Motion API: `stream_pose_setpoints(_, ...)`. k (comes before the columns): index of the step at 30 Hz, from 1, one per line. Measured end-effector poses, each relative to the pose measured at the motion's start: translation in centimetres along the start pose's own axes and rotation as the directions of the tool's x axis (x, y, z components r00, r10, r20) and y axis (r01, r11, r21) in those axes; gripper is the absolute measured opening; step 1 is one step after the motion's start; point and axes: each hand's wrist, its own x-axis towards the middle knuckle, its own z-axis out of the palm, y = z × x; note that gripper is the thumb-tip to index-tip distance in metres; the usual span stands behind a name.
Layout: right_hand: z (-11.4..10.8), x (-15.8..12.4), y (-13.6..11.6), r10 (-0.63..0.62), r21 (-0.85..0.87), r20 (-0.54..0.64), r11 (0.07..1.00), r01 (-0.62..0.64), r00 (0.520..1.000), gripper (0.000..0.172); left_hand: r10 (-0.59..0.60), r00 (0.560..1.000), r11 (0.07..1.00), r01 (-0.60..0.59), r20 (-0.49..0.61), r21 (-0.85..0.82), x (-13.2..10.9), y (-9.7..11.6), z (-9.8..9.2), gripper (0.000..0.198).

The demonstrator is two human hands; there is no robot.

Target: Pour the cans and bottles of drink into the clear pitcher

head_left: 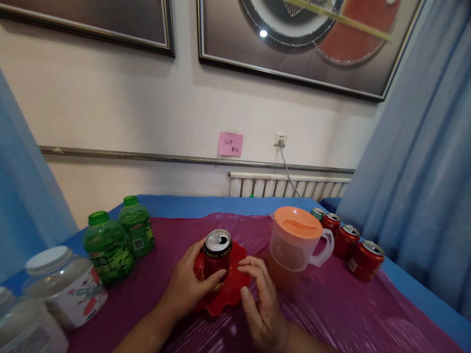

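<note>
My left hand is wrapped round a dark red and black drink can, its thumb across the front. The can stands upright over a red plate with a wavy rim, and its top opening shows. Just right of the plate, my right hand has its fingers curved and apart, with nothing in them; the fingertips come near the plate's right edge. Beyond that hand stands a clear plastic pitcher with an orange lid and some brownish liquid at the bottom.
Two green bottles and two clear jars line the left side. Several cans stand in a row at the right. Purple plastic film covers the blue table. Blue curtains hang at both sides.
</note>
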Motion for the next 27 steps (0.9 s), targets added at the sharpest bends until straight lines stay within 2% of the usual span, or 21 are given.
stream_pose_setpoints(4, -1.1, -0.1, -1.5, -0.067, -0.044, 0.068, 0.997, 0.07, 0.995, 0.036, 0.016, 0.999, 0.999, -0.017, 0.03, 0.037, 0.3, 0.2, 0.0, 0.061)
stream_pose_setpoints(6, -2.2, -0.7, -1.8, -0.088, -0.089, 0.042, 0.992, 0.092, 0.995, 0.034, -0.007, 1.0, 0.998, 0.005, 0.029, 0.057, 0.5, 0.3, -0.1, 0.061)
stream_pose_setpoints(10, -6.4, -1.3, -0.6, -0.066, -0.27, -0.17, 0.963, 0.018, 0.983, 0.032, -0.022, 1.0, 0.994, 0.021, 0.005, 0.105, 0.6, 0.2, -0.1, 0.062)
stream_pose_setpoints(12, -9.5, -0.6, 0.8, -0.072, -0.357, -0.297, 0.933, -0.041, 0.952, 0.039, -0.026, 1.0, 0.993, 0.024, 0.01, 0.119, 0.6, 0.0, 0.0, 0.062)
stream_pose_setpoints(14, -12.5, 0.6, 2.6, -0.069, -0.406, -0.435, 0.905, -0.127, 0.898, 0.053, -0.038, 0.999, 0.991, 0.034, 0.027, 0.127, 0.5, -0.2, 0.1, 0.063)
stream_pose_setpoints(17, -15.4, 2.6, 4.9, 0.185, -0.238, -0.572, 0.895, -0.378, 0.799, 0.063, -0.072, 0.996, 0.989, 0.064, 0.051, 0.135, 0.6, -0.4, 0.3, 0.065)
stream_pose_setpoints(19, -15.9, 3.3, 5.8, 0.37, -0.117, -0.536, 0.858, -0.501, 0.759, 0.061, -0.089, 0.994, 0.987, 0.08, 0.058, 0.139, 0.6, -0.6, 0.3, 0.066)
stream_pose_setpoints(20, -15.9, 3.4, 6.1, 0.429, -0.082, -0.495, 0.843, -0.532, 0.756, 0.058, -0.096, 0.994, 0.986, 0.086, 0.06, 0.142, 0.6, -0.6, 0.3, 0.066)
stream_pose_setpoints(23, -15.2, 3.4, 6.5, 0.52, 0.062, -0.384, 0.839, -0.54, 0.763, 0.054, -0.1, 0.993, 0.985, 0.09, 0.056, 0.149, 0.5, -0.7, 0.3, 0.066)
stream_pose_setpoints(27, -14.5, 3.5, 7.0, 0.622, 0.354, -0.388, 0.782, -0.513, 0.68, 0.054, -0.067, 0.996, 0.988, 0.059, 0.054, 0.144, 0.4, -0.8, 0.3, 0.063)
